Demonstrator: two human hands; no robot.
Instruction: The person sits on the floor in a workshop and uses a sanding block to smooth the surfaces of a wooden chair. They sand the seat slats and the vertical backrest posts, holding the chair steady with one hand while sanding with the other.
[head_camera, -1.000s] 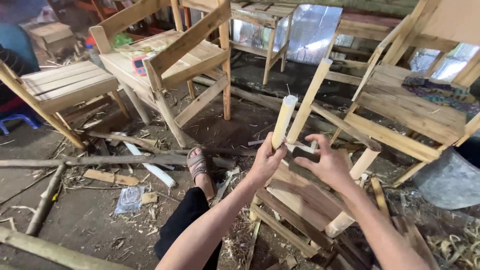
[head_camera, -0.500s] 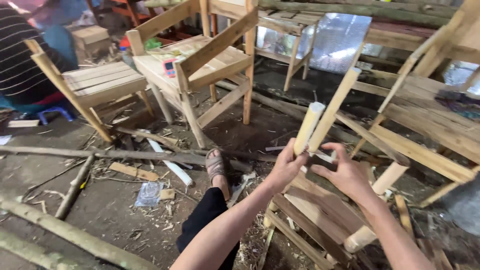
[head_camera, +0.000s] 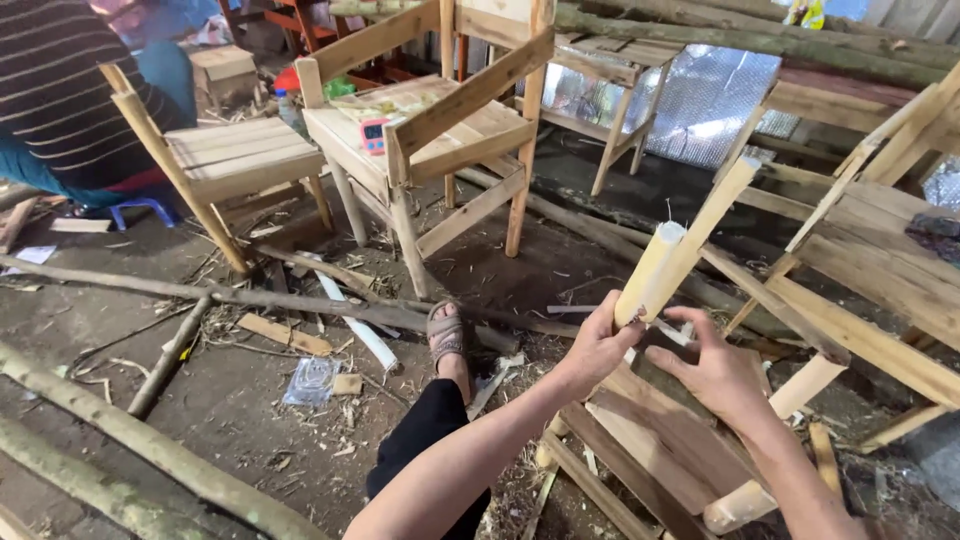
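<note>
My left hand (head_camera: 597, 348) grips the lower end of a pale round wooden leg (head_camera: 652, 270) that sticks up at a slant from an unfinished chair frame (head_camera: 670, 450) lying tipped on the ground in front of me. A flat wooden slat (head_camera: 715, 215) runs up beside the leg. My right hand (head_camera: 715, 372) sits just right of the leg's base, fingers curled around the joint where leg and frame meet. What the right fingers pinch is hidden. My sandalled foot (head_camera: 447, 335) rests on the dirt to the left.
A finished wooden armchair (head_camera: 430, 130) stands ahead, a second wooden seat (head_camera: 235, 155) to its left beside a seated person in a striped top (head_camera: 60, 90). Long branches (head_camera: 150, 450) and offcuts litter the dirt floor. More chair frames (head_camera: 880, 250) lean at the right.
The view has shifted, so the chairs now sit further right and lower in view. Both hands stay at the base of the leg, and the right hand has closed in nearer the joint.
</note>
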